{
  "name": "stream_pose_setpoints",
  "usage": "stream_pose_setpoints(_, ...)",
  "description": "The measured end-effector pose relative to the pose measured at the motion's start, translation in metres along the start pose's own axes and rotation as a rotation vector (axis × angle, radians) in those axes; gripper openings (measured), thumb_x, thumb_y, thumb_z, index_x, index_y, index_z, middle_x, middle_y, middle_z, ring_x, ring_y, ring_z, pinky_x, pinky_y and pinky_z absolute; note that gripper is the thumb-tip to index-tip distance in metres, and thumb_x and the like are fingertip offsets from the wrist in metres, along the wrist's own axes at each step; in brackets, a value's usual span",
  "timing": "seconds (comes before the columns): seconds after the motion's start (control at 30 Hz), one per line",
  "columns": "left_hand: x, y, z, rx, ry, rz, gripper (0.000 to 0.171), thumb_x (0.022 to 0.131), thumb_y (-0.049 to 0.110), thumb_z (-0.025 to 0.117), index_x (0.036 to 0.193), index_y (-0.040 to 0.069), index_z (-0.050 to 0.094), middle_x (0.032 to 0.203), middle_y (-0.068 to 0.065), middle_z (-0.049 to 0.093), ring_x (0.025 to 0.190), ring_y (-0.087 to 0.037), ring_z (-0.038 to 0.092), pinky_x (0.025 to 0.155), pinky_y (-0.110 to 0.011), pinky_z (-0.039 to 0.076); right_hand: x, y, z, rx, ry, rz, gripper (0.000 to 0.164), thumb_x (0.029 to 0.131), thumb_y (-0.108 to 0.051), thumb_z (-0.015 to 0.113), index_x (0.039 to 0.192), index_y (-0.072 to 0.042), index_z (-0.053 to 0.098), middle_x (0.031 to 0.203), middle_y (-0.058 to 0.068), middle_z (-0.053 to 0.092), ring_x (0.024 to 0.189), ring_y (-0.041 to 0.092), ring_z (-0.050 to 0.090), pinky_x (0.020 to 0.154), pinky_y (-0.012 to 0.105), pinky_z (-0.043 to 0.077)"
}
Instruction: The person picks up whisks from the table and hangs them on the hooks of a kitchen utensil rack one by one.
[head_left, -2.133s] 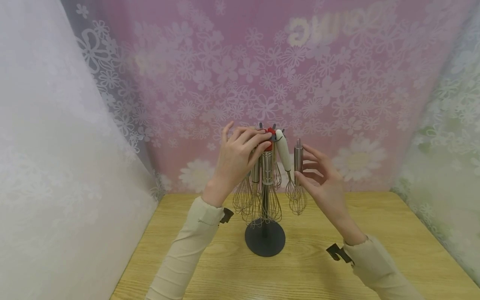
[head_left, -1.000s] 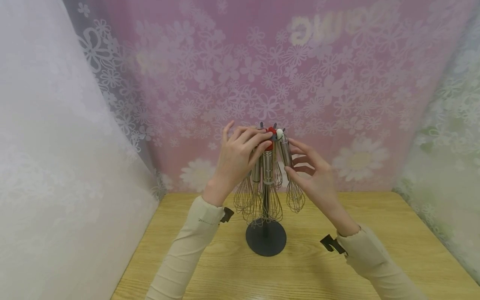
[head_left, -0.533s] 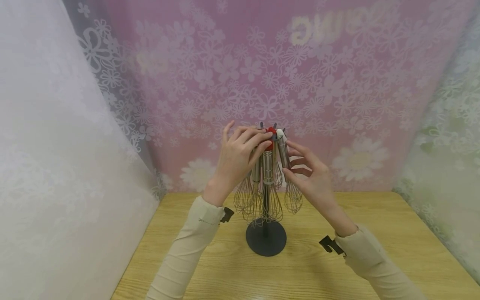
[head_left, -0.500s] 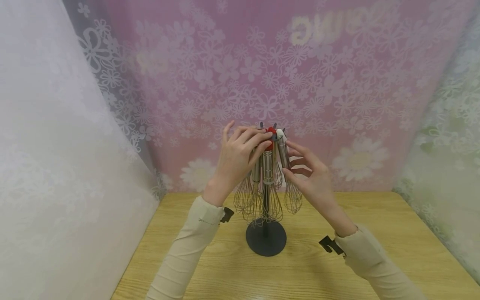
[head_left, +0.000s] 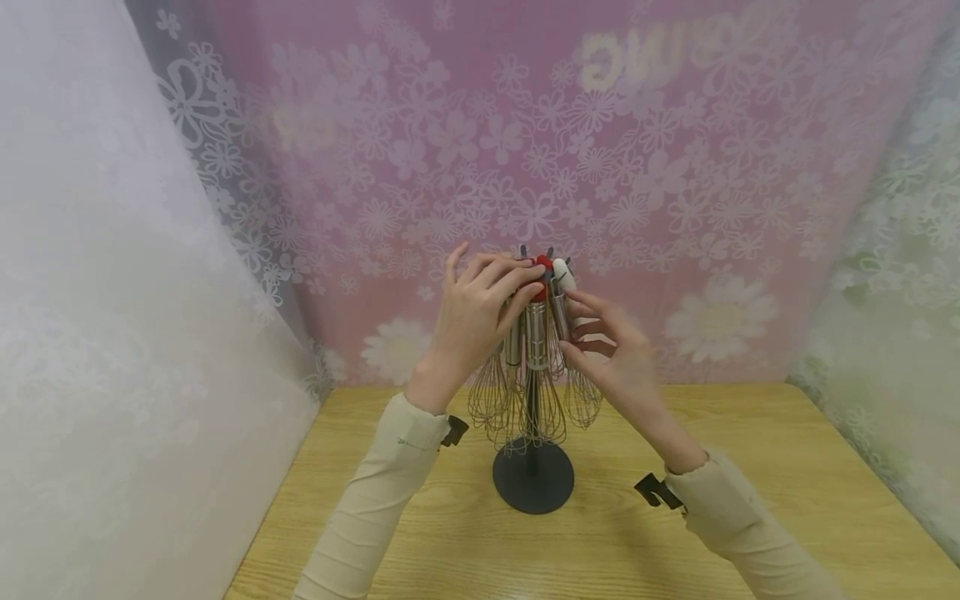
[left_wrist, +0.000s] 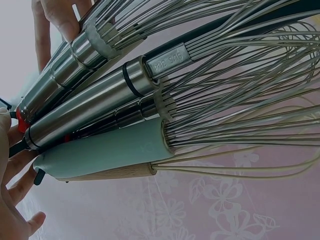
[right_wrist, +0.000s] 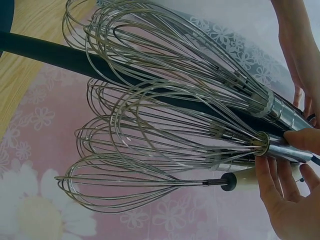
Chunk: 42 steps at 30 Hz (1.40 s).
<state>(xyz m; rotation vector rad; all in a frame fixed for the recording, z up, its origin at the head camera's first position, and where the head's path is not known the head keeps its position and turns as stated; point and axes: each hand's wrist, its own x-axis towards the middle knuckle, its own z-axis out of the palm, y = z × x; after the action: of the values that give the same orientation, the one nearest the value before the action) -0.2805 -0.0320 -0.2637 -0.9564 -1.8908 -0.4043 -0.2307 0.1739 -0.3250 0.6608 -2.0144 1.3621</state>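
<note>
A black whisk stand [head_left: 533, 482] bears several hanging whisks. My left hand [head_left: 474, 312] grips the stand's top, its fingers laid over it and its thumb at a red handle end [head_left: 536, 293]. My right hand [head_left: 617, 354] pinches the steel handle [right_wrist: 282, 151] of a whisk between thumb and fingertips. This whisk hangs wires down at the stand's right side, its upper end close to a hook. Behind it hangs a white-handled whisk [right_wrist: 245, 177], partly covered by my fingers. In the left wrist view hang a mint-green-handled whisk [left_wrist: 105, 151] and a steel-handled whisk [left_wrist: 95, 102].
The stand's round base rests on a wooden table [head_left: 420, 533]. A pink flowered curtain [head_left: 420, 167] closes off the back, with pale sheets [head_left: 112, 292] at the sides. A wood-handled whisk [left_wrist: 120, 173] hangs beside the green one.
My right hand has brought the steel-handled whisk leftward to the stand, in front of the white-handled whisk. My left hand has stayed at the stand's top.
</note>
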Motion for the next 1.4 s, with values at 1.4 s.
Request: stream_pose_setpoints(1.4, 0.0025, 0.0008, 0.0027, 0.019, -0.018, 0.006, 0.028, 0.101, 0.035, 0.063, 0.12, 0.016, 0.07, 0.118, 0.0, 0.07, 0.114, -0.021, 0.059, 0.121, -0.053, 0.022, -0.0047, 0.0027, -0.0022, 0.043, 0.025, 0.017, 0.044, 0.097, 0.005, 0.064, 0.138, -0.01, 0.063, 0.119, 0.014, 0.067, 0.094, 0.013, 0.068, 0.077, 0.02, 0.058)
